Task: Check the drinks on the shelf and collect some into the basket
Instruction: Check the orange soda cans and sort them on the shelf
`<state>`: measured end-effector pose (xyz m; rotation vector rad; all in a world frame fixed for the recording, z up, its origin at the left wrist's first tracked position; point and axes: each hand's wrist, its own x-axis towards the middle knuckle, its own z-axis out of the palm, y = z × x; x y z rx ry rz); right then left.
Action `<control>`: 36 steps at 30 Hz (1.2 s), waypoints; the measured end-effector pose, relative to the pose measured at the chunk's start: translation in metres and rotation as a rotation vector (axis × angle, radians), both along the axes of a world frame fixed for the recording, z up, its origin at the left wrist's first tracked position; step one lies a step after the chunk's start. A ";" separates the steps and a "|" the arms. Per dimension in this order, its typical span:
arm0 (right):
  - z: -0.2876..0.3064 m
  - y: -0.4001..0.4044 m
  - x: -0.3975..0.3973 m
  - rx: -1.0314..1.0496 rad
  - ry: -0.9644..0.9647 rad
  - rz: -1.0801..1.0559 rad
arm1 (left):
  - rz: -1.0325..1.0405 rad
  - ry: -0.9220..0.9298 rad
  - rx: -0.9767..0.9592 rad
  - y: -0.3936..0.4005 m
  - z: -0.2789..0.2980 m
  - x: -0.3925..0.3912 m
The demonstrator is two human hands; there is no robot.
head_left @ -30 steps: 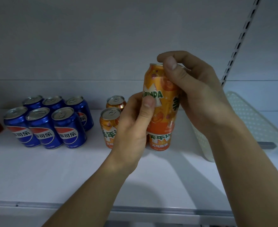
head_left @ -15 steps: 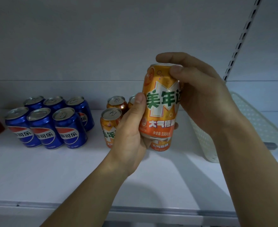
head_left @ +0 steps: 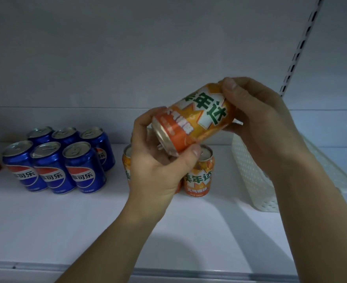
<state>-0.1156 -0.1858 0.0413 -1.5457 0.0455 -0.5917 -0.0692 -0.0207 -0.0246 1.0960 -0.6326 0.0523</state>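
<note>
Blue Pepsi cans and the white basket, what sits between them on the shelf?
Head view: standing orange Mirinda cans, partly hidden by the left hand.

A shop: soda cans [head_left: 54,164] grouped on white slotted-rail shelf [head_left: 66,221].

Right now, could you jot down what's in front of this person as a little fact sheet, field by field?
held item: orange soda can, tilted, its base toward the camera
left hand: grips the can's base end
right hand: grips the can's top end
shelf: white
blue cola cans: six, upright, clustered at left
orange cans on the shelf: upright, partly hidden behind the left hand
basket: white, perforated, at right
</note>
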 end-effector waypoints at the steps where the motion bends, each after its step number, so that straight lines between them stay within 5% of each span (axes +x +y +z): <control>1: -0.002 -0.001 0.001 -0.014 0.059 -0.013 | 0.023 -0.020 -0.013 0.002 0.003 0.001; 10: -0.008 0.007 0.009 0.044 0.321 0.075 | 0.159 -0.227 0.066 0.012 0.016 -0.005; 15: -0.007 0.005 0.005 0.116 0.406 0.370 | 0.128 -0.184 -0.014 0.017 0.016 0.000; 25: -0.002 0.008 0.002 -0.048 0.022 -0.041 | 0.097 -0.114 0.298 0.014 0.006 0.008; 36: 0.008 0.030 -0.012 -0.536 -0.292 -0.104 | 0.311 -0.306 0.395 0.002 -0.001 0.010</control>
